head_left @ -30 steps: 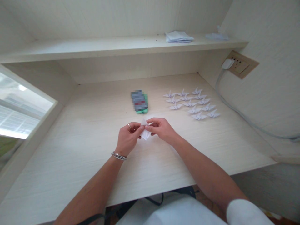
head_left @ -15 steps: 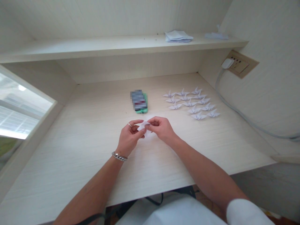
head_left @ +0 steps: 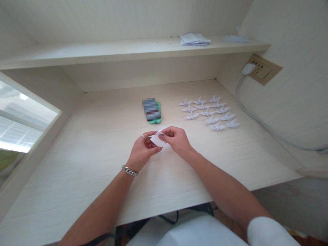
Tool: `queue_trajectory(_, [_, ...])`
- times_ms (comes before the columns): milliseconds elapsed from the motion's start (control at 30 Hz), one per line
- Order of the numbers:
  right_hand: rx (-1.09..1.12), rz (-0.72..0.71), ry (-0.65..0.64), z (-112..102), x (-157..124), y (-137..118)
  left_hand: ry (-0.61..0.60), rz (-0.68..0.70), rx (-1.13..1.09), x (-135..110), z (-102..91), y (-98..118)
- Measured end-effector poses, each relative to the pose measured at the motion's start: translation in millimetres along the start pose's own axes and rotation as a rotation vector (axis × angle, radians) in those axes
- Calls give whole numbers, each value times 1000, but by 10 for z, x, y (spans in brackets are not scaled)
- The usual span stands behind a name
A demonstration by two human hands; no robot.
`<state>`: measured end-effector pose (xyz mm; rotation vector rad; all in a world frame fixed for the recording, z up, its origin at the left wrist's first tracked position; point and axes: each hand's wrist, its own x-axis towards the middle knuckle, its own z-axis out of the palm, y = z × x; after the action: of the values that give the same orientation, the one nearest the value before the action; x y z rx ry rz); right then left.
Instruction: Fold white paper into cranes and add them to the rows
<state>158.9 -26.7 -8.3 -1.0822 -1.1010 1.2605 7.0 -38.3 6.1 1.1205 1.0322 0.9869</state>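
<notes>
A small folded piece of white paper (head_left: 156,138) is held between my two hands above the desk. My right hand (head_left: 177,139) pinches its right side between thumb and fingers. My left hand (head_left: 144,149), with a ring and a chain bracelet, has its fingers around the left side, the thumb at the lower corner. Several white paper cranes (head_left: 205,112) stand in loose rows on the desk to the right. Just beyond my hands lies a phone-like object in a green case (head_left: 156,120), its face blurred out.
A stack of white paper (head_left: 194,39) sits on the shelf (head_left: 115,49) above the desk (head_left: 84,136), with another thin white piece (head_left: 235,39) farther right. A grey cable (head_left: 258,121) runs from a plug (head_left: 248,69) in the wall socket along the right side. A window (head_left: 23,116) is at left.
My left thumb has moved off the paper's face down to its lower corner, and the paper now shows a flatter, wider face. My right hand keeps its pinch.
</notes>
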Motion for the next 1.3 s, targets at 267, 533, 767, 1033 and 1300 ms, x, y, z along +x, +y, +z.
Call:
queue_trajectory(267, [20,17,-24,-1,-10,5,-60,-51,30,-7,-18,16])
queue_trajectory(533, [-17,45,-35,13,-10,28,-43,-12,121,-3,-13,20])
queue_trajectory(767, [25,82,-40,14,-3,-11,43,66,129,15,-40,13])
queue_trajectory(1033, [12,98,-99,1,-13,15,142,90,132,47,-109,-29])
queue_trajectory(1300, [50,122,-107,1,-15,-10,120,108,69,39,-112,-9])
